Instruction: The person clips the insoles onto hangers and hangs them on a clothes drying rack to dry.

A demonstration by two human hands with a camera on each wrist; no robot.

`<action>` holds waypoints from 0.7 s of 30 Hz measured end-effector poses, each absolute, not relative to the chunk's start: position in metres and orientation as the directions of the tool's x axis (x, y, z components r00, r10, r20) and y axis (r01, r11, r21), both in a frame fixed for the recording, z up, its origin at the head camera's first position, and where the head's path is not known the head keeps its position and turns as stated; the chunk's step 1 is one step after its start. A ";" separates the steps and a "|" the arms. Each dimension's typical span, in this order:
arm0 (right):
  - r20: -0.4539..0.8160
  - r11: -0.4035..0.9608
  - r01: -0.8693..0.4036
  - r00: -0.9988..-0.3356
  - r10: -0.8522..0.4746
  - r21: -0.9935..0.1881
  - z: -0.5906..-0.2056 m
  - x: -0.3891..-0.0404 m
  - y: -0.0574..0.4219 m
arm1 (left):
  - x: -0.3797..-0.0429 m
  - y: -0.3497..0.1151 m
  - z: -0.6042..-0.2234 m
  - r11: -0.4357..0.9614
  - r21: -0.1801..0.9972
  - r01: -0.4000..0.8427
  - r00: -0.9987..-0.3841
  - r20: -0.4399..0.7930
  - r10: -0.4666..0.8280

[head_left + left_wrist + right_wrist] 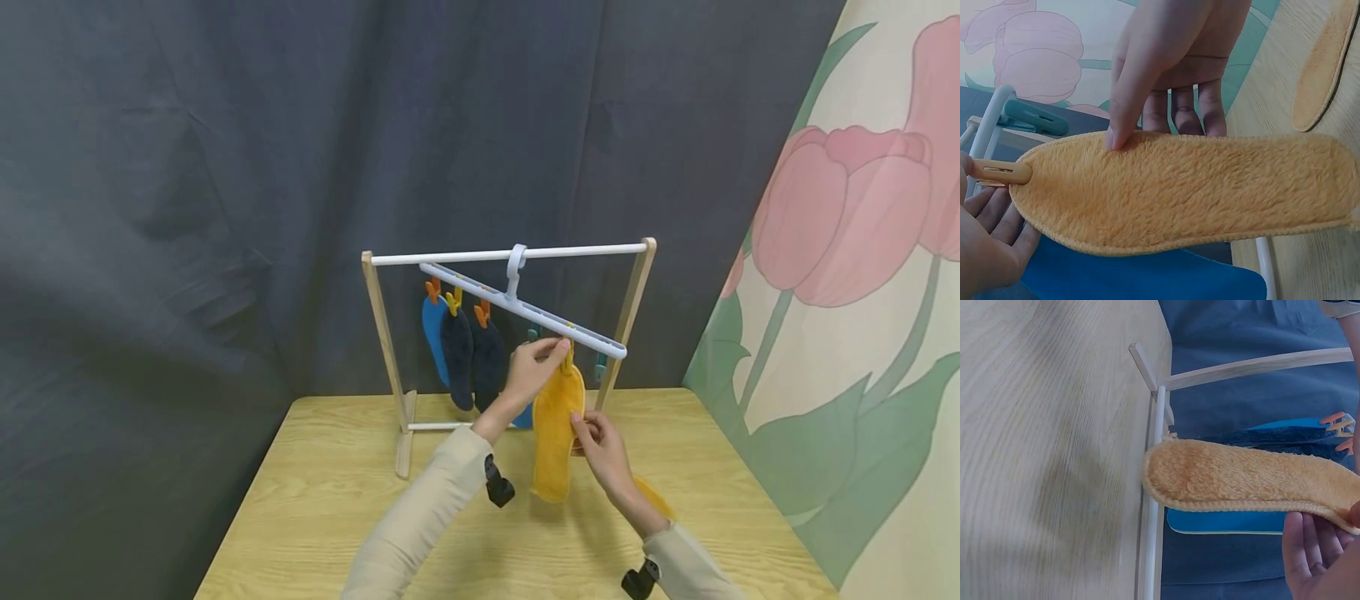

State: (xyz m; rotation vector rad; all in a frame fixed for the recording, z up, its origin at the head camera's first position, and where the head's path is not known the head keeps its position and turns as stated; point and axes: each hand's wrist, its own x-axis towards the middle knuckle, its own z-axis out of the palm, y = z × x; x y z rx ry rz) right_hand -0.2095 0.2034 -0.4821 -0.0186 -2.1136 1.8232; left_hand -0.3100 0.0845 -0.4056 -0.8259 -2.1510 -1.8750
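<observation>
A fuzzy yellow insole [553, 442] hangs upright at the right part of the pale blue hanger [540, 315]. Its top end sits in a yellow clothespin [1007, 171], which my left hand [531, 369] pinches between thumb and fingers. Lower down, my right hand [604, 454] holds the insole's right edge, thumb on the fuzzy face and fingers behind, as the left wrist view shows. Behind it hangs a blue insole [1147, 275], mostly hidden in the head view. A second yellow insole [654, 497] lies on the table, partly covered by the right forearm.
The hanger hooks over the white top bar [442, 257] of a wooden rack [384, 333], slanting toward me on the right. Two dark insoles [457, 358] and a blue one [433, 333] hang at its left from orange and yellow clothespins. Teal clothespins [601, 367] hang at the right.
</observation>
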 end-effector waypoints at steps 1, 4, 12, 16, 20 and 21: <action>0.249 0.168 -0.213 -0.940 0.233 -0.962 -0.483 -0.210 0.203 | -0.309 0.084 -0.406 0.057 0.862 0.504 -0.834 0.468 0.293; 0.233 0.141 -0.204 -0.945 0.230 -0.969 -0.486 -0.210 0.204 | -0.309 0.084 -0.407 0.053 0.864 0.501 -0.833 0.465 0.301; 0.228 0.177 -0.192 -0.951 0.210 -0.965 -0.489 -0.208 0.207 | -0.306 0.082 -0.407 0.026 0.848 0.530 -0.814 0.500 0.296; 0.235 0.209 -0.193 -0.951 0.199 -0.959 -0.491 -0.207 0.208 | -0.304 0.079 -0.407 0.044 0.847 0.529 -0.815 0.493 0.305; 0.250 0.232 -0.205 -0.950 0.188 -0.951 -0.493 -0.206 0.208 | -0.303 0.077 -0.408 0.051 0.845 0.533 -0.813 0.494 0.308; 0.252 0.236 -0.206 -0.949 0.187 -0.950 -0.493 -0.205 0.208 | -0.302 0.077 -0.408 0.050 0.844 0.535 -0.812 0.496 0.307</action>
